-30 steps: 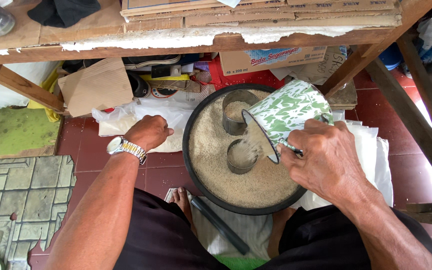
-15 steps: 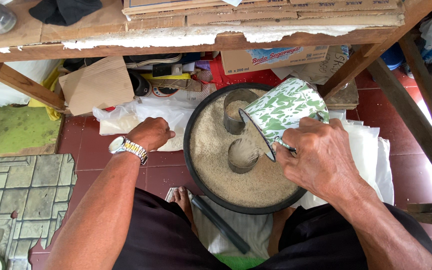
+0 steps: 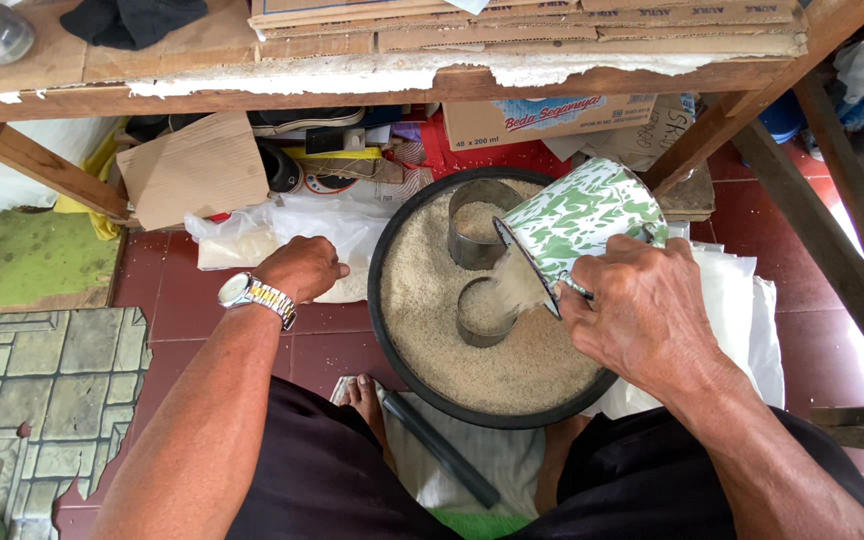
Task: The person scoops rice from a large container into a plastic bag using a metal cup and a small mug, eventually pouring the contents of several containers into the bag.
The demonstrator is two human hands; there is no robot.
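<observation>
**Tilted enamel mug over a round tray of grain**

Right hand (image 3: 642, 315): closed around the handle of a green-and-white patterned enamel mug (image 3: 582, 225); knuckles up, wrist bent inward, forearm entering from the lower right. The mug is tipped mouth-down to the left, its rim above the lower metal ring (image 3: 484, 312). A stream of pale grain falls from the rim into that ring.

Left hand (image 3: 302, 268): loosely curled, fingers folded under, holding nothing that can be seen. It rests just beside the left rim of the tray, over a clear plastic bag (image 3: 282, 230). A metal wristwatch (image 3: 257, 297) sits on the wrist; the forearm runs in from the lower left.

Round black tray (image 3: 382, 330): lies on the red tiled floor (image 3: 332, 350) between the person's knees, filled with pale grain. Two open metal rings stand in the grain; the upper metal ring (image 3: 472, 225) is partly hidden behind the mug.

Surroundings: a wooden bench (image 3: 102, 85) spans the top, carrying stacked flat cardboard (image 3: 572, 25) and a dark cloth (image 3: 132, 20). Under it lie a folded brown cardboard piece (image 3: 192, 170) and a carton (image 3: 542, 120). A dark tube (image 3: 442, 450) lies beside a bare foot (image 3: 364, 400) below the tray.
</observation>
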